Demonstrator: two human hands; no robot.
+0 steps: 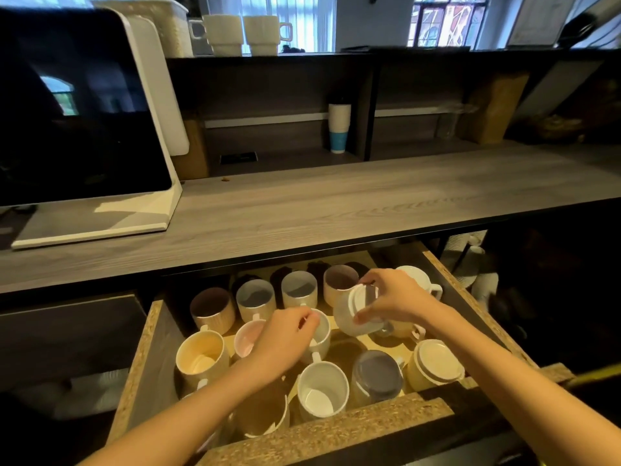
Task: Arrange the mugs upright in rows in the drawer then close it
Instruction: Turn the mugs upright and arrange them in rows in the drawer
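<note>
The open drawer (148, 358) below the counter holds several mugs. My right hand (393, 297) is shut on a white mug (356, 317) that is tilted, base up, above the drawer's right middle. My left hand (285, 338) grips the rim of an upright white mug (321, 334) in the middle row. Upright mugs stand in the back row (297, 287) and at the left (200, 354). A white mug (321, 390) stands upright at the front. A grey mug (378, 376) and a cream mug (437, 364) at the front right sit upside down.
A grey wooden counter (336, 203) overhangs the drawer's back. A white-framed screen (77, 109) stands on its left. Paper cups (338, 127) are stacked in the shelf behind. Two white mugs (245, 33) rest on the top shelf. The drawer's chipboard front edge (336, 428) is nearest me.
</note>
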